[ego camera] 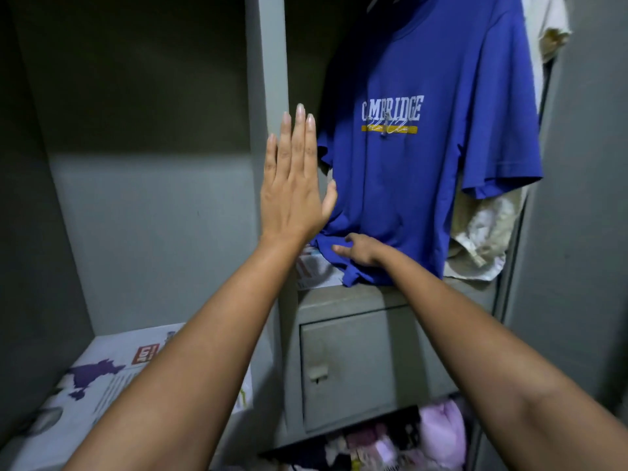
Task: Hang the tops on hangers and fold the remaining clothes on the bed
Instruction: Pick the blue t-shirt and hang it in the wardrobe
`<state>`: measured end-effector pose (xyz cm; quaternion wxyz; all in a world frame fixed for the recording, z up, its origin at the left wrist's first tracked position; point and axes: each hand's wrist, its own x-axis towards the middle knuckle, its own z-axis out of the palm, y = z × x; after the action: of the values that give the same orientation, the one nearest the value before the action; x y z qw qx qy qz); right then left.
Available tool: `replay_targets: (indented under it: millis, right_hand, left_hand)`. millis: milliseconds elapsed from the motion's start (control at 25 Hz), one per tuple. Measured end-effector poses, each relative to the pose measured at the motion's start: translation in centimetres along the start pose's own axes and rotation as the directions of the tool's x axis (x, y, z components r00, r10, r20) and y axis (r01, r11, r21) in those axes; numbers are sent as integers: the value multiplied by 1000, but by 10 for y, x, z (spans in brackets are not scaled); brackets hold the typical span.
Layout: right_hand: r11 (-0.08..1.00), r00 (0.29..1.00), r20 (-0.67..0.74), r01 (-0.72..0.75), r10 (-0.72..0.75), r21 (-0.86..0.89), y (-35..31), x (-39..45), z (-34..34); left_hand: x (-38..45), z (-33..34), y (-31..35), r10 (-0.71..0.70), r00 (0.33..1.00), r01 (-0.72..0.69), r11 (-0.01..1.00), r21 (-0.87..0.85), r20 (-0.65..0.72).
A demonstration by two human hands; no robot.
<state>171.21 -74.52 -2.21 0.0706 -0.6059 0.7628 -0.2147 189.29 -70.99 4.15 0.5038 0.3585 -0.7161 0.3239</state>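
A blue T-shirt [424, 171] with white "CAMBRIDGE" lettering hangs inside the right bay of a grey metal wardrobe; its hanger is mostly out of view at the top. My left hand [294, 178] is raised flat with straight fingers against the wardrobe's centre post [268, 62], its thumb touching the shirt's left edge. My right hand [360, 248] is at the shirt's bunched hem, fingers curled on the fabric where it rests on the shelf top.
A cream garment [482, 232] hangs behind the blue shirt at right. Below is a small grey locker door [353, 365] with a handle. Newspaper [112, 368] lines the left bay's shelf. Folded pink and mixed clothes [438, 433] lie in the lowest compartment.
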Motion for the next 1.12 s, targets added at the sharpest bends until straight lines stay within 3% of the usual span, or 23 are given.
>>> replay_targets:
  millis: [160, 320, 360, 480, 520, 600, 680, 840, 1120]
  right_hand:
    - [981, 973, -228, 14, 31, 195, 11, -62, 9]
    - [908, 963, -245, 2, 111, 419, 23, -133, 6]
    - [861, 962, -232, -4, 142, 508, 26, -153, 6]
    - [751, 965, -164, -47, 203, 658, 36, -224, 0]
    - [724, 968, -146, -50, 206, 688, 36, -236, 1]
    - [690, 942, -153, -104, 301, 717, 47, -316, 0]
    - [709, 941, -173, -90, 290, 699, 56, -345, 4]
    - [653, 873, -189, -176, 449, 737, 78, -484, -5]
    - [606, 641, -331, -268, 692, 749, 123, -692, -64]
  left_hand:
    - [-56, -12, -4, -117, 990, 140, 906, -399, 81]
    - [-112, -29, -10, -244, 933, 357, 702, -616, 263]
    - [-120, -39, -7, -281, 895, 445, 609, -656, 346]
    - [-133, -79, 17, -342, 720, 682, 191, -706, 604]
    - [-133, -87, 22, -353, 676, 717, 113, -687, 647]
    - [-154, -132, 56, -305, 637, 748, 22, -664, 707]
    - [-165, -143, 76, -275, 600, 773, -40, -633, 751]
    - [-201, -211, 152, 24, 567, 823, -51, -565, 824]
    - [-211, -334, 298, 460, 545, 829, -167, -534, 701]
